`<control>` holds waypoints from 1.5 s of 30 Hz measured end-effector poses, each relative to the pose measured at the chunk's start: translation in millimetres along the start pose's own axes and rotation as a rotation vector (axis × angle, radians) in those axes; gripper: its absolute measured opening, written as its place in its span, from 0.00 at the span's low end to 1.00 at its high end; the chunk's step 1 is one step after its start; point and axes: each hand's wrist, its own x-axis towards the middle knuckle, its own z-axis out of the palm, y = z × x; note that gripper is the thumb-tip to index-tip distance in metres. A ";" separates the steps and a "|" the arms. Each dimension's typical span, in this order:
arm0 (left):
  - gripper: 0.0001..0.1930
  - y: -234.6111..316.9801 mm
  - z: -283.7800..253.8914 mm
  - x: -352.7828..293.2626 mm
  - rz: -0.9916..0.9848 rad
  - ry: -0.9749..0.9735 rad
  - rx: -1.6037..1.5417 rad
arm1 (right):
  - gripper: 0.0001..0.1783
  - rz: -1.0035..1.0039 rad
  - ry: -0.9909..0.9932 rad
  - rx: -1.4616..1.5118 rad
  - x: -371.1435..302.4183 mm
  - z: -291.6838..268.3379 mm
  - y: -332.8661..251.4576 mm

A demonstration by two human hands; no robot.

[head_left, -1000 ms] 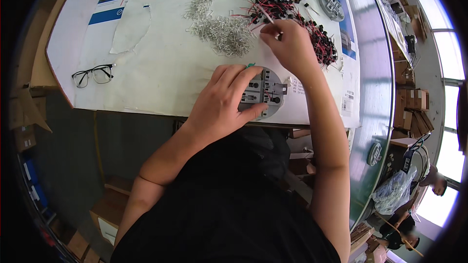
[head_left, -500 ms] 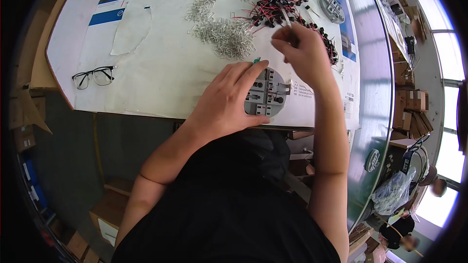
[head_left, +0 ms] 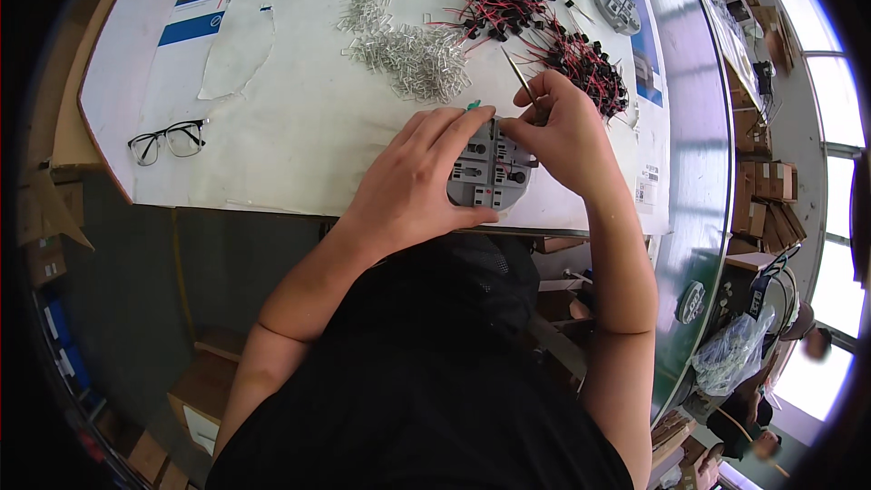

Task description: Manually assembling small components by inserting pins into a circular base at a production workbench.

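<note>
My left hand (head_left: pixel 408 168) is wrapped around the left side of a round grey fixture (head_left: pixel 470 195) at the table's front edge, thumb low and fingers over the top. Slots and small black parts show on the fixture's face. A slim, pointed metal tool, tweezers by its look (head_left: pixel 518 73), is held in my right hand (head_left: pixel 572 136), its tip facing away from me. The thumb and fingertips of that hand are at the fixture's upper right; whether they also pinch a small part is hidden. A small green piece (head_left: pixel 474 104) shows beyond my left fingertips.
Farther back lie a heap of U-shaped metal clips (head_left: pixel 422 63) and piles of black parts with red wires (head_left: pixel 585 73). A second grey fixture (head_left: pixel 617 7) sits at the far right. Eyeglasses (head_left: pixel 168 141) lie at left. A green-topped surface (head_left: pixel 676 308) runs along the right.
My right hand has come down from beside the wired parts to the fixture, bringing the metal tool along. My left hand stays on the fixture, which has shifted slightly left.
</note>
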 end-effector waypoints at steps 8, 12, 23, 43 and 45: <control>0.52 -2.4 0.7 0.0 -0.013 0.006 -0.026 | 0.14 0.006 -0.083 0.061 8.5 -14.7 10.8; 0.53 -1.1 -1.3 1.4 -0.014 -0.006 -0.020 | 0.14 -0.009 -0.107 0.015 5.1 -5.8 6.7; 0.53 -2.2 -4.0 4.8 -0.017 -0.049 0.019 | 0.14 -0.049 -0.074 0.147 -4.8 0.3 27.2; 0.11 23.3 -17.2 70.6 0.026 -0.249 0.202 | 0.14 0.003 -0.038 0.733 -14.6 -1.8 63.4; 0.10 29.1 -18.4 77.9 0.022 -0.343 0.305 | 0.14 0.002 -0.039 0.734 -14.9 -2.1 63.4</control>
